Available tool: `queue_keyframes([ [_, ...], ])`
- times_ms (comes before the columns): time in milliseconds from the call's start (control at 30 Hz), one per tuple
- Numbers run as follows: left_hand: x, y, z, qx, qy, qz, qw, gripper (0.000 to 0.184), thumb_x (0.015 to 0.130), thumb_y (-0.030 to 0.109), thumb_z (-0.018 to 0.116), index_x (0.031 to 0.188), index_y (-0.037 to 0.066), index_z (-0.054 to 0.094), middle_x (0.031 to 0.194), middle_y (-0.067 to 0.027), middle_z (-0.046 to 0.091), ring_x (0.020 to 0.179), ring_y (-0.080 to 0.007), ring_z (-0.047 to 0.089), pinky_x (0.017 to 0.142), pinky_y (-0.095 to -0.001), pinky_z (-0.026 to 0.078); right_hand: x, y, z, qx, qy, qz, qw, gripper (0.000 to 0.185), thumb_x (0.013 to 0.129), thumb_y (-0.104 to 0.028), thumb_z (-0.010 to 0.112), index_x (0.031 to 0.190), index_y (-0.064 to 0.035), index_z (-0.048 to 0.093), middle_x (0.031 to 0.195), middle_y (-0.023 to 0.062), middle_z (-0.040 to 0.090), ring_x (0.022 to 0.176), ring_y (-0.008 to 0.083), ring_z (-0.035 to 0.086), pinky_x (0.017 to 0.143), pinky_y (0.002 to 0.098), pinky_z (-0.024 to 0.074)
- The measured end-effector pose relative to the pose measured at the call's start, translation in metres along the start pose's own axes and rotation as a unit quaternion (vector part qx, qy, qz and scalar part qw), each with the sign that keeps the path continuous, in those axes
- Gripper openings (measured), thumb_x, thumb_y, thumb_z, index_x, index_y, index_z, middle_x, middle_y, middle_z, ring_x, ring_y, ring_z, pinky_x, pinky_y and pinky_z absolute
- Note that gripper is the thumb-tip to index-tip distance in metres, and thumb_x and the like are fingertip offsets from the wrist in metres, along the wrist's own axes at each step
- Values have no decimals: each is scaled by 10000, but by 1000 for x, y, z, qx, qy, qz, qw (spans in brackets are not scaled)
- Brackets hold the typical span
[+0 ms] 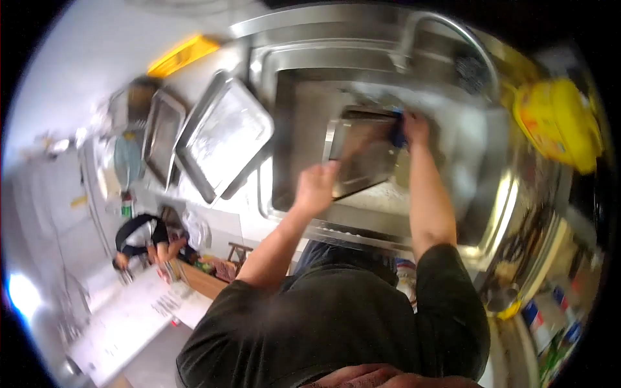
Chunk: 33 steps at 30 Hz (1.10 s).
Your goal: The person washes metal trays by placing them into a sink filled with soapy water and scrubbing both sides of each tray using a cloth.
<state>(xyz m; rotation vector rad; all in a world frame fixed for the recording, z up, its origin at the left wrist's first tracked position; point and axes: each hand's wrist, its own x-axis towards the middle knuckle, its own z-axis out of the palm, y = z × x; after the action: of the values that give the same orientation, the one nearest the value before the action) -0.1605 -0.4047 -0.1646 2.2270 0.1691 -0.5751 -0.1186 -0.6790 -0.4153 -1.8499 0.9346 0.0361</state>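
Inside the stainless steel sink, a rectangular metal tray is held at a tilt, partly smeared by motion. My left hand is closed on the tray's near left edge. At the tray's right side, my right hand is closed around a dark blue cloth or scrubber, pressed against the tray. The exact kind of the blue thing is blurred. Wet whitish patches show on the sink bottom around the tray.
A curved faucet arches over the sink's far right. Two metal trays, a larger and a smaller, lean on the left. A yellow container stands right. Another person bends at a white table, lower left.
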Motion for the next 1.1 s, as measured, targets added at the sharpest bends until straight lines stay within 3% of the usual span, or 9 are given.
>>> queue_keyframes([
  [67, -1, -6, 2, -31, -1, 12, 999, 451, 970, 337, 512, 707, -25, 571, 546, -90, 464, 560, -128, 423, 514, -365, 397, -29, 12, -8, 319, -90, 213, 919, 456, 890, -467, 553, 1039, -54, 673, 927, 105, 680, 830, 254, 645, 743, 396, 502],
  [133, 2, 6, -3, -26, 0, 70, 997, 432, 956, 336, 546, 719, -25, 567, 552, -139, 466, 534, -163, 430, 504, -368, 397, -57, 71, 9, 506, -165, 162, 831, 489, 904, -504, 532, 1086, -64, 642, 943, 64, 662, 847, 219, 631, 743, 369, 508],
  [333, 3, -15, -10, 87, -14, 410, 908, 399, 868, 338, 648, 650, 32, 514, 619, -161, 514, 594, -370, 551, 533, -430, 450, -115, 74, -49, 198, -41, 130, 971, 766, 857, -629, 538, 1298, -2, 528, 1181, 128, 630, 1055, 271, 593, 918, 396, 464],
  [433, 1, -41, -7, 131, -83, 572, 806, 306, 800, 316, 675, 686, 89, 505, 691, -82, 505, 653, -275, 557, 580, -388, 477, -146, 0, -102, 561, -155, 256, 772, 726, 841, -636, 562, 1228, -23, 584, 1145, 125, 648, 995, 282, 622, 905, 412, 492],
  [633, 1, -74, -18, 167, -166, 712, 661, 168, 806, 257, 608, 772, 114, 526, 788, -27, 521, 758, -207, 534, 674, -320, 433, -144, 10, -122, 302, -182, 220, 910, 433, 825, -405, 686, 1074, -55, 626, 985, 91, 673, 862, 245, 643, 784, 378, 523],
  [733, 3, -80, -45, 218, -149, 693, 671, 158, 833, 268, 598, 804, 119, 558, 847, -33, 542, 835, -216, 541, 743, -351, 436, -159, -7, -115, 298, -146, 238, 913, 221, 805, -182, 705, 976, -65, 627, 865, 48, 657, 786, 193, 629, 719, 338, 514],
  [867, 1, -124, -92, 172, 23, 526, 832, 481, 706, 411, 741, 1043, 87, 624, 1176, -111, 543, 1096, -300, 511, 924, -452, 406, -163, 23, -93, 343, -89, 219, 909, 223, 812, -113, 671, 1017, -39, 624, 940, 64, 653, 835, 213, 630, 776, 370, 522],
  [933, 4, -146, -129, 220, 173, 319, 906, 350, 715, 284, 746, 967, 67, 638, 1049, -157, 586, 1026, -337, 544, 877, -463, 435, -182, -13, -87, 337, -48, 228, 912, 244, 811, -111, 664, 1035, -27, 622, 975, 73, 647, 861, 229, 632, 801, 387, 526],
  [1100, 29, -249, -223, 205, 532, -1, 821, 524, 797, 266, 701, 1170, -52, 516, 1165, -262, 534, 1050, -438, 515, 889, -494, 426, -169, 26, -88, 340, -78, 231, 908, 296, 810, -148, 656, 1078, -35, 605, 986, 73, 638, 873, 258, 634, 771, 415, 539],
])
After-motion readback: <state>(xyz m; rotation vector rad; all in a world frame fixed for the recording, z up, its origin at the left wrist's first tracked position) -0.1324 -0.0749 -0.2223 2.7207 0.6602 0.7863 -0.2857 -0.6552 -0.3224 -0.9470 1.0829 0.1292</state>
